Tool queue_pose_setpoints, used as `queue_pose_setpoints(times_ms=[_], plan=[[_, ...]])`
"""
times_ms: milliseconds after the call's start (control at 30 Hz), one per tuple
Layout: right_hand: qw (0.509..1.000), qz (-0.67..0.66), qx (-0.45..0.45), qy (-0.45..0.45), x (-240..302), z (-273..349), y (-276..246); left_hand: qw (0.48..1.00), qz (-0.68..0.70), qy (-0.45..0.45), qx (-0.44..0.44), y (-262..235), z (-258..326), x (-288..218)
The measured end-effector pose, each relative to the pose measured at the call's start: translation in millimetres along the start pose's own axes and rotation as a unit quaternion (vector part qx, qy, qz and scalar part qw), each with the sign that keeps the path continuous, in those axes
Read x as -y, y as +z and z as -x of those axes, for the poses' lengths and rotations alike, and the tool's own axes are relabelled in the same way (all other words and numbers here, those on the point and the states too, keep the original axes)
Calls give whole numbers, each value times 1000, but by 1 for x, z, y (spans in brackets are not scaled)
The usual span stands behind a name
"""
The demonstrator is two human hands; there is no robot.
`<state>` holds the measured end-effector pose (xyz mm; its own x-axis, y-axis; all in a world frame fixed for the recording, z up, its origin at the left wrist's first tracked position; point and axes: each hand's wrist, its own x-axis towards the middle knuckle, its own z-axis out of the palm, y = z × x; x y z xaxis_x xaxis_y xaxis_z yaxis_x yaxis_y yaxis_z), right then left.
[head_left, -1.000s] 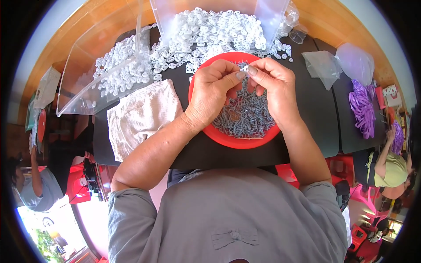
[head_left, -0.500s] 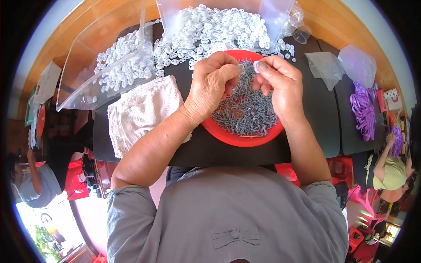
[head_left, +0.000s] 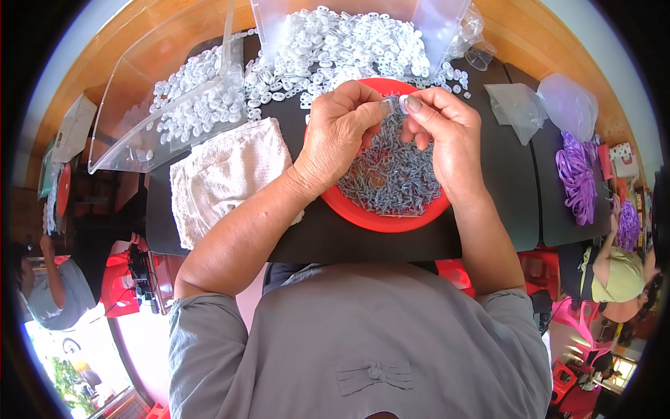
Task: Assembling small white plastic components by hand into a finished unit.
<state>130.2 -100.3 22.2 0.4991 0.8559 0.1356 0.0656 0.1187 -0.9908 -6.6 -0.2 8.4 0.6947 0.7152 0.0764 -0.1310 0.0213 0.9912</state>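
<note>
My left hand (head_left: 340,133) is closed in a pinch over the red basin (head_left: 342,215); whatever sits between its thumb and finger is too small to make out. My right hand (head_left: 450,133) pinches a small white plastic piece (head_left: 403,104), its thumb tip against it. The two sets of fingertips almost meet, with the white piece between them. Below them the basin holds a heap of small grey screw-like pieces (head_left: 398,178). Beyond the basin lies a big pile of white oval pieces with holes (head_left: 349,45), spilling from a clear plastic bin (head_left: 441,21).
A folded cream towel (head_left: 227,178) lies left of the basin. Behind it a tilted clear lid-like tray (head_left: 112,157) stands by more white pieces. To the right are clear plastic bags (head_left: 567,103) and a purple ribbon bundle (head_left: 578,181). Other people (head_left: 618,279) sit at both sides.
My fingertips have come closer together, bringing the white piece in my right hand up to my left fingertips. The basin and piles stay as they were.
</note>
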Motion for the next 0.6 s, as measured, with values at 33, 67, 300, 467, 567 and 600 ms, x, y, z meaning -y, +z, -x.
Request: queue_pose_setpoints(times_ms=[33, 67, 300, 467, 567, 600], plan=[[1000, 0, 0, 0, 0, 0, 0, 1000, 0, 0, 0, 0, 0, 0], [1000, -1, 0, -2, -1, 0, 0, 1000, -2, 0, 0, 0, 1, 0], [1000, -4, -3, 0, 0, 1, 1, 1000, -5, 8, 2, 1, 1, -1], [1000, -16, -1, 15, 0, 0, 1, 1000, -17, 23, 7, 0, 0, 0], [999, -25, 0, 25, -1, -1, 0, 999, -28, 26, 6, 0, 0, 0], [999, -31, 0, 29, -1, -1, 0, 999, -34, 27, 5, 0, 0, 0]])
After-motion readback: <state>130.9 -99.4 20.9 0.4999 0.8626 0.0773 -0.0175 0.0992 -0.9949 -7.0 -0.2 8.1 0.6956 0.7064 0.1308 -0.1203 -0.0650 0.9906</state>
